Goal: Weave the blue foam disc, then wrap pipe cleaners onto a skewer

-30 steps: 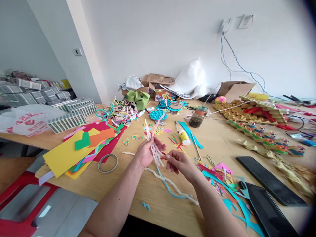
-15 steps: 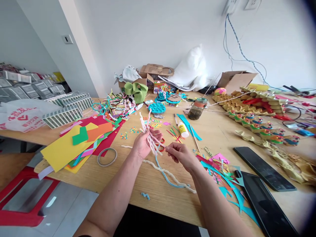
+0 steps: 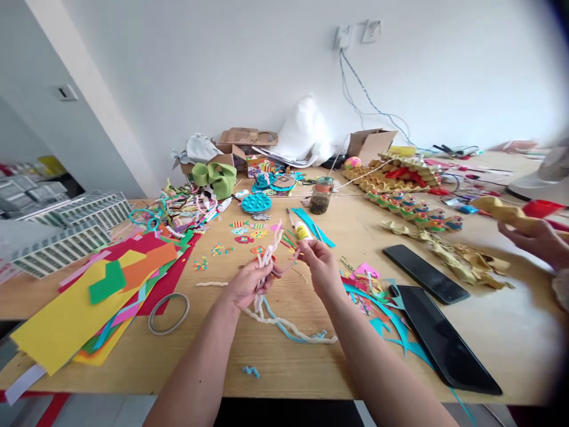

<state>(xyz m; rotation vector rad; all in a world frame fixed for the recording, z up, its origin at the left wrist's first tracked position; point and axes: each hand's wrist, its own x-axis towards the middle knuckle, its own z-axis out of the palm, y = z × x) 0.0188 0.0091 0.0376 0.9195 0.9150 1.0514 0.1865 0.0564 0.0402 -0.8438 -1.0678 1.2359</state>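
- Left hand (image 3: 247,284) curled tight around a bundle of fuzzy pipe cleaners (image 3: 267,259), tips fanning upward, tails trailing down onto the table (image 3: 311,367) near the front edge.
- Right hand (image 3: 320,267) pinching one pink strand just right of the bundle, thumb and forefinger closed on it, other fingers loose.
- Risk: a slack left grip, and the whole bundle sliding apart, strands dropping among the scraps.
- Risk: too hard a pull on the pinched strand, dragging its neighbours out with it.
- Trailing white and blue tails lying near the front edge; a snag under the wrist likely to tug the bundle askew.
- Glue bottle (image 3: 303,230) just beyond the fingers, glass jar (image 3: 320,195) farther back; a wide swing could knock either.
- Another person's hand (image 3: 536,238) far right, well apart.
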